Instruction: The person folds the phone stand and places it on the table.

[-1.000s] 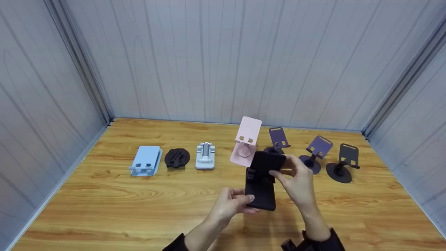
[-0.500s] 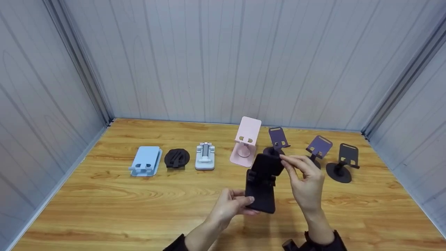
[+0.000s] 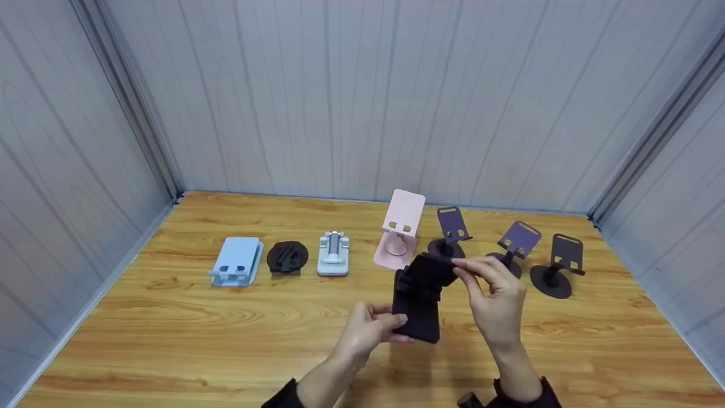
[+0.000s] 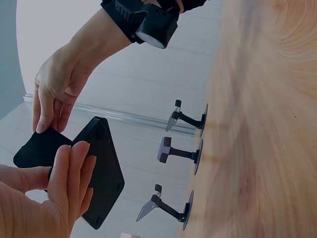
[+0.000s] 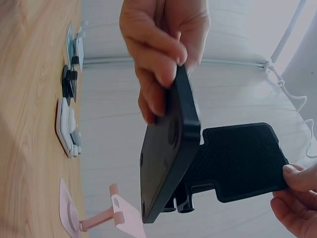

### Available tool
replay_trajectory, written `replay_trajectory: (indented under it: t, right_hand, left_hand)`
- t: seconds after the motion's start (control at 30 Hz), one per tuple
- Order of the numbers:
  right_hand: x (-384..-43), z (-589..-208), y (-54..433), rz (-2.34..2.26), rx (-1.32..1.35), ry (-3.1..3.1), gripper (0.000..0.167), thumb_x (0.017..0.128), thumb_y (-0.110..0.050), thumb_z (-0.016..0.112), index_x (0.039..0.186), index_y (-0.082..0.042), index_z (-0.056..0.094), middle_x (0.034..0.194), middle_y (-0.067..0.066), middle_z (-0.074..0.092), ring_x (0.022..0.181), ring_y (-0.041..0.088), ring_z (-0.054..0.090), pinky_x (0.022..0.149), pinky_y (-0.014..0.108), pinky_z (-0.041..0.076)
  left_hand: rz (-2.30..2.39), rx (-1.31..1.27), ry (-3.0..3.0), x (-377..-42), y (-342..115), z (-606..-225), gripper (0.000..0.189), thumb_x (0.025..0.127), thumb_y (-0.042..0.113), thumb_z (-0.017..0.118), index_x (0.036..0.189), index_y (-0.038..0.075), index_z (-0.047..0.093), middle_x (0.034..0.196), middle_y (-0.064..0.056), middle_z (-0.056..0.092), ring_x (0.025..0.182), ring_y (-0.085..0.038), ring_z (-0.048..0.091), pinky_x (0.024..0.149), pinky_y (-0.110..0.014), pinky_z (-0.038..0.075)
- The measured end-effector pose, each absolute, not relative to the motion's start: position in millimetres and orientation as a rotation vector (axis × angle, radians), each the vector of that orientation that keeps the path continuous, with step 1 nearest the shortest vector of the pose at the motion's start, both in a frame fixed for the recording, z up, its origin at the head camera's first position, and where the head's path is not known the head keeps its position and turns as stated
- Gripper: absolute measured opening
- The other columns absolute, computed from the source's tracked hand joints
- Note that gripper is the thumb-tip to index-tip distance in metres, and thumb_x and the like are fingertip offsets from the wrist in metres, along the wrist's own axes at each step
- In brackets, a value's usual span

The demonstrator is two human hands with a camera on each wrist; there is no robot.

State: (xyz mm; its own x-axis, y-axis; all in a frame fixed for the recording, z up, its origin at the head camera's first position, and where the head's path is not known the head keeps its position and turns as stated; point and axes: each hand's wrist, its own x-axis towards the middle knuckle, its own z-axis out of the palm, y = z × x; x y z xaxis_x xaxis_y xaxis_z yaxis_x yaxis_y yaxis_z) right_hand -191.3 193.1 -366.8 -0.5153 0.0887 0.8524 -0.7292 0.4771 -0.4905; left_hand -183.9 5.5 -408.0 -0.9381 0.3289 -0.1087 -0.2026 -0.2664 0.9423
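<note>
A black folding phone stand (image 3: 418,320) is held above the table between both hands. My left hand (image 3: 365,334) grips the left edge of its base, thumb on top and fingers underneath. With thumb and fingertips, my right hand (image 3: 498,300) pinches the right edge of the upper plate (image 3: 430,270), which stands at an angle to the base. The right wrist view shows the textured face of that plate (image 5: 242,161) and the base's underside (image 5: 163,153) with round pads. Just behind the held stand is a dark purple stand (image 3: 451,222).
On the wooden table (image 3: 226,340), a light blue stand (image 3: 241,252), a round black folded stand (image 3: 288,257) and a white folded stand (image 3: 334,256) lie left. Upright are a pink stand (image 3: 406,208), a purple stand (image 3: 521,237) and a black stand (image 3: 567,251). Panel walls (image 3: 362,102) enclose the back and sides.
My right hand has moved from gripping the plate's side to pinching its right edge. The upper plate has tilted relative to the base. The stand and left hand have shifted slightly left.
</note>
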Motion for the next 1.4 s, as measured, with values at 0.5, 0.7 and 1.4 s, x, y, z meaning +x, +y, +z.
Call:
replay_trajectory:
  t: [0.5, 0.7, 1.4]
  right_hand:
    - [-173, -358, 187, 0.986, 0.525, -2.02, 0.016, 0.074, 0.012, 0.076, 0.084, 0.0, 0.077, 0.073, 0.01, 0.069, 0.071, 0.004, 0.065, 0.067, 0.005, 0.05]
    - [-167, -356, 184, 0.921, 0.504, -2.135, 0.019, 0.071, 0.013, 0.077, 0.084, -0.002, 0.078, 0.074, 0.008, 0.069, 0.067, 0.011, 0.064, 0.057, 0.007, 0.042]
    - [-156, -355, 180, 0.813, 0.522, -2.236, 0.018, 0.066, 0.012, 0.08, 0.076, -0.003, 0.078, 0.067, 0.001, 0.068, 0.058, 0.014, 0.062, 0.052, 0.018, 0.048]
  left_hand:
    - [2.26, 0.143, 1.696, -188, 3, -409, 0.031, 0.089, -0.008, 0.056, 0.115, -0.026, 0.053, 0.106, -0.038, 0.065, 0.089, -0.031, 0.072, 0.069, -0.029, 0.063]
    - [2.255, 0.133, 1.708, -189, 0, -406, 0.032, 0.089, -0.007, 0.056, 0.115, -0.025, 0.054, 0.109, -0.038, 0.064, 0.09, -0.033, 0.072, 0.069, -0.028, 0.063]
    - [2.242, 0.132, 1.736, -189, -1, -407, 0.032, 0.089, -0.008, 0.055, 0.116, -0.025, 0.054, 0.107, -0.038, 0.065, 0.084, -0.028, 0.073, 0.065, -0.025, 0.062]
